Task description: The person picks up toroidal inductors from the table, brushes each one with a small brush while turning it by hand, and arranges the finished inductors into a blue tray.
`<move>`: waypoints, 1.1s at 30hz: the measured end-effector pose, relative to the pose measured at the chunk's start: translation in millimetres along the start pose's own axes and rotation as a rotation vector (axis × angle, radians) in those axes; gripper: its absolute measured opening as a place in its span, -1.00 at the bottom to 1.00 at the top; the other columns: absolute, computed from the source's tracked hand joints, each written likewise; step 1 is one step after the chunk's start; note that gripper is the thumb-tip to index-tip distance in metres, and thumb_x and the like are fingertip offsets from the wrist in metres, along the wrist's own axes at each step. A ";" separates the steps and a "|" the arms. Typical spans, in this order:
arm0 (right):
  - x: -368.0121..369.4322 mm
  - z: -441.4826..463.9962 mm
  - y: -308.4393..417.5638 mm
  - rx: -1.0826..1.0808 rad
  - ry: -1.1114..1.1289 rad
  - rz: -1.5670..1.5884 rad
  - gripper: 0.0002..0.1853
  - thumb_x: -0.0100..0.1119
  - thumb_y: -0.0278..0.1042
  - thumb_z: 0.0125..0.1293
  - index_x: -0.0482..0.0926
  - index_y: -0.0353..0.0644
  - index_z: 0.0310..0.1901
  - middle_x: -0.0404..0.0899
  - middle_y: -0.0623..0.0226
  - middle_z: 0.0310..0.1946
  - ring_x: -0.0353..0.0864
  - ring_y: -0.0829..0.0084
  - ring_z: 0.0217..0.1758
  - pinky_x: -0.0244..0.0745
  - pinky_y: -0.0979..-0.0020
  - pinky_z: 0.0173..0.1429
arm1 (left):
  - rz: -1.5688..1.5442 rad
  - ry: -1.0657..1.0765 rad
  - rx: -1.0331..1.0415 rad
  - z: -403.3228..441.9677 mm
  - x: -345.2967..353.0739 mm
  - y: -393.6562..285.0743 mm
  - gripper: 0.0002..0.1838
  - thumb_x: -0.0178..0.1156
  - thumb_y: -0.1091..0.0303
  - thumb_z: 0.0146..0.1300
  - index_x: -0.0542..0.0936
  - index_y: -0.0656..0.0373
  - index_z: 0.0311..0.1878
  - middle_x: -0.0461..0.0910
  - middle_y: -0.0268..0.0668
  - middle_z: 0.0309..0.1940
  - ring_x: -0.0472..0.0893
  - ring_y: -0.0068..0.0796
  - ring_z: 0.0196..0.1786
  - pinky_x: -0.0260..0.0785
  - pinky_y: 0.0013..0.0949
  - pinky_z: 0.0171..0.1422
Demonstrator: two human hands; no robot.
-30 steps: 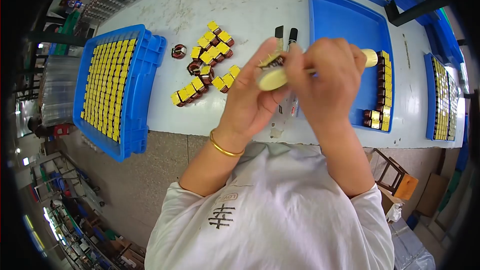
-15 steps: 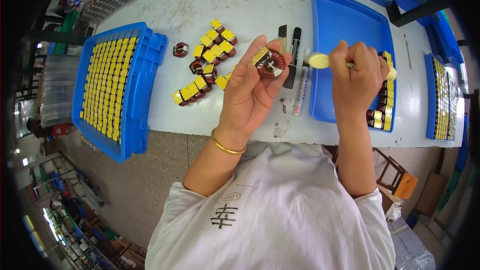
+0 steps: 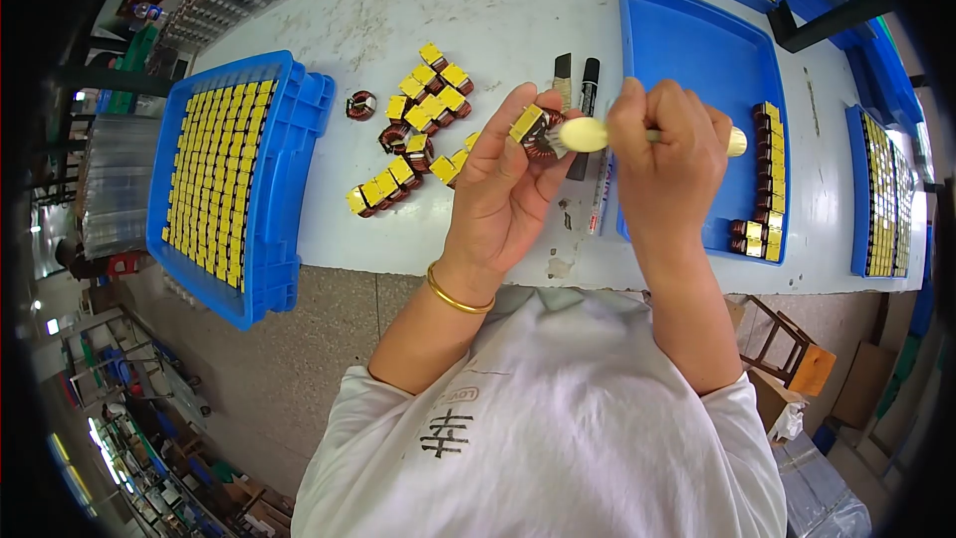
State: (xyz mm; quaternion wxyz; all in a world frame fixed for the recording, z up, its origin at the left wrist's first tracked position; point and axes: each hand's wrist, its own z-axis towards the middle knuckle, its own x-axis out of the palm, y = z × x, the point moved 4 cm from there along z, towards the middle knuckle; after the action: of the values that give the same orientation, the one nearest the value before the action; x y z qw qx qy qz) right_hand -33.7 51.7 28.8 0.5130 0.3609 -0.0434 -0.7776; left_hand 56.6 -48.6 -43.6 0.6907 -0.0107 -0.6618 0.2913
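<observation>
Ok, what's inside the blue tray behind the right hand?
Inside the blue tray, yellow-topped toroidal coils line the near part of the right wall. The right hand and yellow-ended tool cover part of its floor; anything there can't be seen.

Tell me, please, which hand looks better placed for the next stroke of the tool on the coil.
Probably the right hand: it grips the tool, with one pale yellow end close beside the coil. The left hand is occupied holding that coil.

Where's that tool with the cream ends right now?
In the head view, right of centre, the tool is gripped in the right hand, one end close to the coil held by the left hand.
</observation>
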 end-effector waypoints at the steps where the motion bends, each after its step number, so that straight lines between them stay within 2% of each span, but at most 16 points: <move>1: 3.0 -1.0 3.1 -0.009 -0.011 0.002 -0.66 0.31 -0.45 0.08 0.31 -0.07 -0.66 0.28 0.46 -0.77 0.30 0.39 -0.65 0.15 0.32 -0.33 | -0.005 0.010 0.006 0.4 0.5 1.1 -0.46 0.10 0.35 0.37 0.24 0.18 0.39 0.36 -0.16 0.28 0.38 -0.19 0.35 0.38 -0.25 0.39; 3: 10.3 -6.3 7.8 -0.026 -0.032 0.006 -0.66 0.31 -0.43 0.08 0.31 -0.06 -0.66 0.29 0.45 -0.77 0.31 0.39 -0.65 0.15 0.32 -0.35 | 0.015 -0.025 0.055 0.8 9.0 0.7 -0.47 0.09 0.35 0.38 0.25 0.19 0.37 0.37 -0.17 0.27 0.38 -0.21 0.34 0.37 -0.24 0.40; 9: 3.4 -26.9 18.8 -0.020 0.220 0.097 -0.63 0.34 -0.40 0.05 0.27 -0.07 -0.67 0.28 0.39 -0.76 0.31 0.35 -0.65 0.14 0.32 -0.36 | 0.026 -0.042 0.064 1.2 5.5 -5.0 -0.49 0.06 0.32 0.41 0.25 0.19 0.38 0.36 -0.16 0.28 0.38 -0.19 0.34 0.30 -0.19 0.44; 20: -0.7 -29.2 9.0 -0.026 0.165 0.049 -0.64 0.31 -0.44 0.06 0.26 -0.08 -0.66 0.27 0.39 -0.76 0.33 0.33 -0.62 0.11 0.30 -0.36 | -0.013 -0.040 0.033 0.6 -2.5 -5.9 -0.44 0.04 0.37 0.40 0.17 0.21 0.42 0.27 -0.08 0.35 0.28 -0.08 0.41 0.30 -0.14 0.45; 29: 0.5 -16.7 7.1 -0.046 0.040 -0.035 -0.67 0.31 -0.42 0.06 0.29 -0.07 -0.64 0.29 0.40 -0.74 0.33 0.35 -0.62 0.12 0.32 -0.35 | -0.027 -0.040 0.050 -2.8 -3.6 -2.8 -0.49 0.08 0.40 0.39 0.24 0.22 0.37 0.35 -0.15 0.29 0.32 -0.08 0.38 0.32 -0.14 0.44; 33: 10.0 -12.0 7.4 -0.082 -0.022 -0.078 -0.70 0.30 -0.40 0.07 0.34 -0.08 -0.64 0.32 0.42 -0.75 0.34 0.36 -0.63 0.16 0.34 -0.34 | 0.067 -0.067 0.096 -8.8 2.7 -2.3 -0.51 0.10 0.41 0.37 0.29 0.22 0.33 0.38 -0.16 0.26 0.36 -0.11 0.36 0.39 -0.19 0.38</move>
State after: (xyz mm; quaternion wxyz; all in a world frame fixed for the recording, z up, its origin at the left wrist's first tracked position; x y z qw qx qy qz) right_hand -22.9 43.5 18.0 0.4960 0.3326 -0.0028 -0.8021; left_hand 65.5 -46.2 -41.3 0.6576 0.0099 -0.6692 0.3459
